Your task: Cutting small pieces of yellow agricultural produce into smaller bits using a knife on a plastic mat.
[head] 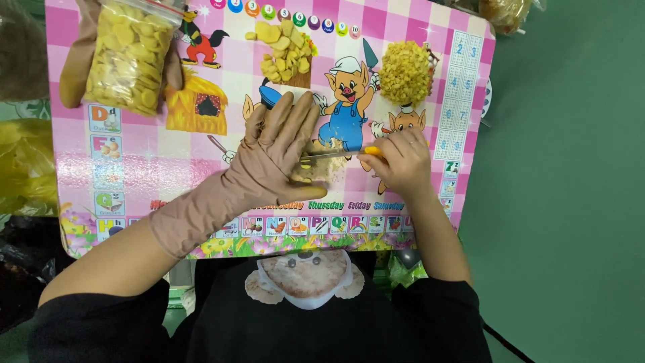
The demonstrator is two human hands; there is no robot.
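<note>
A: Okay, quick pass. What's each hand on?

B: Left hand, in a tan glove, lies flat with fingers spread, pressing down on a small heap of yellow pieces at mid-table. Not a closed grip, just a palm holding them in place. Right hand, bare, is closed around the orange handle of a knife; the blade runs leftward, over that heap and under the gloved fingers.

A: Surface?

B: Pink checked table with cartoon pigs and alphabet tiles printed on it.

A: How far along does it look?

B: My read: well under way, not finished. A pile of finely chopped yellow bits sits at the upper right, near the table's edge. That looks like finished output. A pile of whole yellow slices sits top centre, apart from the knife, uncut.

A: More stock?

B: Yes, a clear zip bag of the same yellow slices at upper left, nearly full, resting on a second tan glove. So I'd judge most of the material remains.

A: The heap under the blade?

B: Partly hidden by the glove; can't tell how finely it's cut.
</note>
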